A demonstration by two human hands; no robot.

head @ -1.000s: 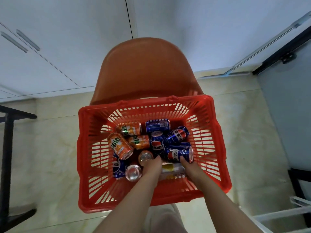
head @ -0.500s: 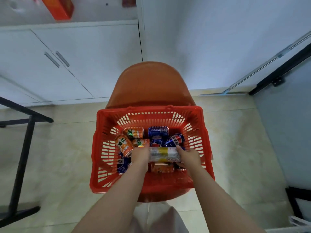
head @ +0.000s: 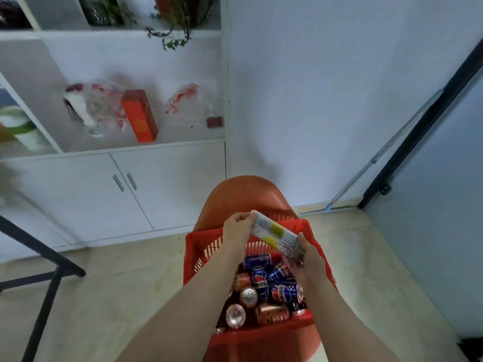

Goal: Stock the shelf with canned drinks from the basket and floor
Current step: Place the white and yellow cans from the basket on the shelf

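Observation:
A red plastic basket (head: 198, 254) rests on an orange chair (head: 243, 197) and holds several blue and orange drink cans (head: 282, 292). Above the basket I hold a tall white can with yellow-green marks (head: 274, 232), lying slanted between both hands. My left hand (head: 237, 232) grips its upper left end. My right hand (head: 308, 254) grips its lower right end. The white shelf (head: 167, 145) stands up and to the left, above closed cabinet doors.
On the shelf are an orange box (head: 139, 116), plastic bags (head: 96, 105) and a small dark red item (head: 214, 122). Plants (head: 170, 19) hang from the level above. A black table frame (head: 49, 267) stands at the left. A dark door frame (head: 418, 126) runs along the right.
Both hands have lifted the white can out of the basket and up above its far rim. My view has tilted upward, bringing the shelf into sight.

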